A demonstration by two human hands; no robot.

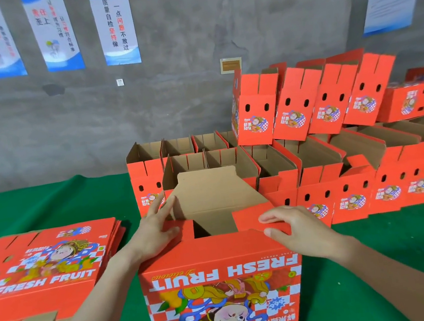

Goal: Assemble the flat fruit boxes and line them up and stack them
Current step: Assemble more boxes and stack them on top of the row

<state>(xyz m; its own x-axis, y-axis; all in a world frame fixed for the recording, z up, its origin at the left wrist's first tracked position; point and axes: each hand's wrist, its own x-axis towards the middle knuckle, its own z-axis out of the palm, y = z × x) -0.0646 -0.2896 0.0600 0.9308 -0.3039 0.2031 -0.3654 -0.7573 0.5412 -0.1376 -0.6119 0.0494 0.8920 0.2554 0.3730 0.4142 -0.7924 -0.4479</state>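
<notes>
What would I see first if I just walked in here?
Right in front, a bright red box with a cartoon and upside-down FRESH FRUIT stands on the green table, the left hand pressing one top flap and the right hand pinching another. A pile of flat boxes lies to the left, and rows of built boxes crowd the back right.

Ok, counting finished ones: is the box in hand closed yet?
Open: the fruit box has its brown flap raised, inside visible between the left hand and right hand.
</notes>
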